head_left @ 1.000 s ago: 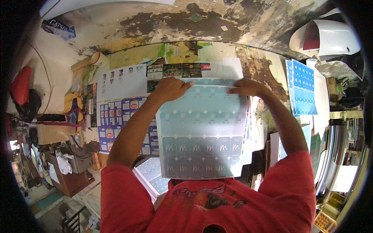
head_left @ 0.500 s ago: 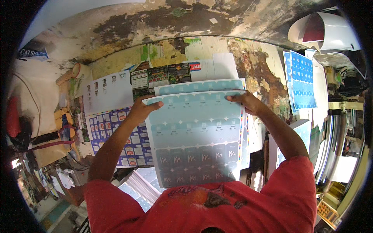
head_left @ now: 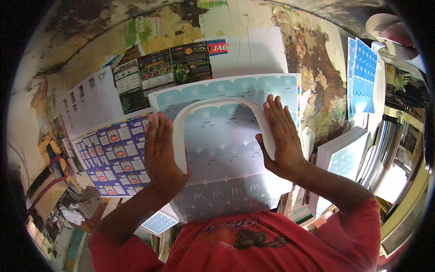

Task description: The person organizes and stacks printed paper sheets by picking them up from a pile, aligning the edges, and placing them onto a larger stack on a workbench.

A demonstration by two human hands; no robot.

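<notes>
A stack of pale teal printed sheets (head_left: 222, 136) is in front of me, its far edge bowed into an arch with the white paper edges showing. My left hand (head_left: 163, 149) presses its palm against the left side of the stack, fingers stretched out. Against the right side lies the palm of my right hand (head_left: 283, 140), its fingers extended and the thumb apart. The stack is squeezed between both palms, and its near end reaches my red shirt. Behind it stands another teal printed sheet (head_left: 190, 93) with a colour strip along its right edge.
A purple printed sheet (head_left: 113, 156) lies to the left, with dark flyers (head_left: 156, 72) and white paper (head_left: 244, 50) beyond. At right stands a thick stack of printed sheets (head_left: 344, 154). Blue printed sheets (head_left: 362, 75) hang near the peeling wall. More sheets (head_left: 161, 220) sit at lower left.
Both hands have let go of the stack's far corners and moved to its sides, palms flat. The stack's far edge has gone from straight to arched. The view has shifted closer.
</notes>
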